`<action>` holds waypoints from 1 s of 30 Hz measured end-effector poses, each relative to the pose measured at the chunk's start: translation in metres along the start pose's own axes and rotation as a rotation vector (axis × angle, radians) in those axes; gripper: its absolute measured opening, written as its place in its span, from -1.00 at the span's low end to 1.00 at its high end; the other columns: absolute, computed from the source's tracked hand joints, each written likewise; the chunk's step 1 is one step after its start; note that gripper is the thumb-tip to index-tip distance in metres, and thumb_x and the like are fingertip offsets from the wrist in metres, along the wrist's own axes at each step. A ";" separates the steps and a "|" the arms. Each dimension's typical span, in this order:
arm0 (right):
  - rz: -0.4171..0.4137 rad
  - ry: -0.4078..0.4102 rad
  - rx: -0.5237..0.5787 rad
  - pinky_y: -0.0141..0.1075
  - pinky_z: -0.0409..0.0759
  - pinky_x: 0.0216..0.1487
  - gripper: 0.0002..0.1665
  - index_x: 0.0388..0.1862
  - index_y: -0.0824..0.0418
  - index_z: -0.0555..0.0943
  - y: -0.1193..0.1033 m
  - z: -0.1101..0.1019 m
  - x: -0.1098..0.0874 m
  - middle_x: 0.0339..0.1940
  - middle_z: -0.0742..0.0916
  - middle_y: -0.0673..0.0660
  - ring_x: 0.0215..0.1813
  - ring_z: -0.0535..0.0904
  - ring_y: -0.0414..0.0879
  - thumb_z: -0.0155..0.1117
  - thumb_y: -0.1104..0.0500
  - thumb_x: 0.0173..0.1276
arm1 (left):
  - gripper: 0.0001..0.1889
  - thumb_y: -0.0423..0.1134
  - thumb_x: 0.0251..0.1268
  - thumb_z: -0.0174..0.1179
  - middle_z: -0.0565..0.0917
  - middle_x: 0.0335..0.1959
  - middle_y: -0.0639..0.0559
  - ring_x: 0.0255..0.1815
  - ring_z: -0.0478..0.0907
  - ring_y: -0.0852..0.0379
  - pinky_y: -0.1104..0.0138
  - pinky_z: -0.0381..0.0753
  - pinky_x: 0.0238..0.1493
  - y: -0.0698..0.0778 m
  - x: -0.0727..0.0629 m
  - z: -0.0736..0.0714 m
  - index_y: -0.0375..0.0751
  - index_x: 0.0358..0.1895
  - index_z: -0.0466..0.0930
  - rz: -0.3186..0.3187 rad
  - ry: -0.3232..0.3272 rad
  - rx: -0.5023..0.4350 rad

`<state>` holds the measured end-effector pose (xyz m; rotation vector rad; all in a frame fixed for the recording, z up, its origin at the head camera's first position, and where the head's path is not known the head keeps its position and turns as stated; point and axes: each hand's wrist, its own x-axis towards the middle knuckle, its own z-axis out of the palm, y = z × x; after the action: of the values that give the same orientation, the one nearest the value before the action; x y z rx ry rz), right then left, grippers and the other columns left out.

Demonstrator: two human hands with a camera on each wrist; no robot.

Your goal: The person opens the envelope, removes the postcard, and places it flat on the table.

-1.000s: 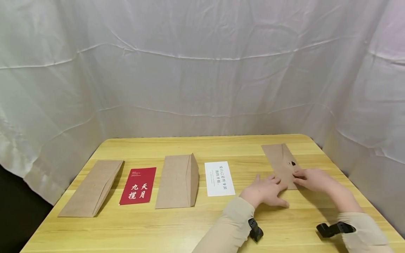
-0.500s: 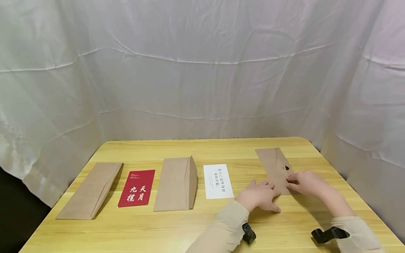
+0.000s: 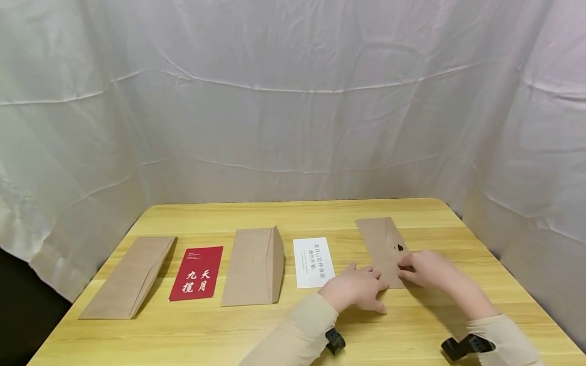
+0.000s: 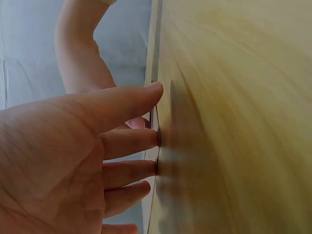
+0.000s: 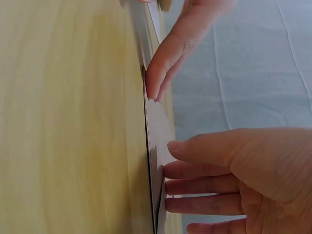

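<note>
A brown kraft envelope (image 3: pixel 376 243) with a small dark mark near its flap lies flat on the right half of the table. My left hand (image 3: pixel 353 288) rests its fingertips on the envelope's near left corner. On the envelope's right side, my right hand (image 3: pixel 429 269) touches the flap with its fingertips. The right wrist view has the right hand's fingers (image 5: pixel 204 185) fairly straight against the envelope (image 5: pixel 157 126), thumb apart. Seen from the left wrist, the left hand's fingers (image 4: pixel 129 170) are extended and the thumb is spread. Beside the left hand lies a white printed card (image 3: pixel 313 262).
Further left on the wooden table (image 3: pixel 183 340) lie a brown envelope (image 3: pixel 247 267) with a raised flap, a red card (image 3: pixel 196 273) with white characters, and another brown envelope (image 3: pixel 125 279). A pale curtain (image 3: pixel 293 117) hangs behind and at both sides.
Both hands have moved left along the table, and the envelope under them has slid left with them, closer to the white card. The other envelopes and cards stay in place.
</note>
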<state>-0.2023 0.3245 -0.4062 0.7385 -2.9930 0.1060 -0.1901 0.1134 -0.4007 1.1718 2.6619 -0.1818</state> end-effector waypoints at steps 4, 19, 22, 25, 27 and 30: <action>-0.051 0.030 -0.009 -0.42 0.28 -0.51 -0.63 -0.66 -0.06 0.41 -0.010 -0.001 0.001 -0.67 0.43 -0.20 -0.58 0.26 -0.34 0.36 0.11 0.26 | -0.35 0.38 0.24 0.07 0.25 0.50 0.32 0.55 0.13 0.27 0.12 0.15 0.54 -0.007 -0.010 0.002 0.43 0.41 0.28 0.015 0.008 0.009; -0.127 0.038 -0.026 -0.30 0.55 -0.43 -0.89 -0.47 0.02 0.64 -0.037 0.003 0.009 -0.51 0.68 -0.13 -0.48 0.54 -0.29 0.37 0.10 0.25 | -0.35 0.37 0.25 0.05 0.26 0.50 0.29 0.55 0.14 0.24 0.05 0.14 0.54 -0.027 -0.039 0.015 0.40 0.41 0.28 0.051 0.019 0.081; -0.149 0.048 -0.029 -0.29 0.56 -0.42 -0.90 -0.45 0.04 0.65 -0.042 0.003 0.009 -0.48 0.68 -0.11 -0.47 0.55 -0.28 0.37 0.11 0.25 | -0.36 0.36 0.26 0.06 0.28 0.49 0.27 0.55 0.15 0.24 0.03 0.16 0.52 -0.029 -0.045 0.015 0.38 0.41 0.30 0.059 0.027 0.088; -0.157 0.049 -0.033 -0.32 0.53 -0.43 -0.86 -0.48 0.03 0.62 -0.046 0.003 0.009 -0.49 0.64 -0.13 -0.48 0.50 -0.32 0.36 0.11 0.25 | -0.37 0.35 0.25 0.08 0.30 0.48 0.26 0.54 0.16 0.24 0.01 0.19 0.51 -0.031 -0.050 0.016 0.37 0.39 0.33 0.067 0.033 0.087; -0.161 0.046 -0.032 -0.33 0.52 -0.44 -0.85 -0.49 0.03 0.61 -0.049 0.003 0.008 -0.49 0.63 -0.13 -0.48 0.49 -0.33 0.36 0.11 0.25 | -0.37 0.35 0.24 0.09 0.32 0.47 0.27 0.53 0.17 0.23 0.00 0.20 0.50 -0.033 -0.052 0.017 0.37 0.38 0.34 0.077 0.041 0.088; -0.150 0.037 -0.042 -0.33 0.50 -0.45 -0.84 -0.50 0.03 0.60 -0.052 0.003 0.008 -0.50 0.62 -0.14 -0.49 0.48 -0.33 0.36 0.11 0.25 | -0.41 0.33 0.25 0.10 0.35 0.45 0.27 0.52 0.21 0.22 -0.04 0.21 0.49 -0.037 -0.054 0.016 0.38 0.36 0.38 0.091 0.057 0.068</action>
<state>-0.1854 0.2750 -0.4059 0.9417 -2.8836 0.0485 -0.1798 0.0464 -0.4018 1.3347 2.6635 -0.2277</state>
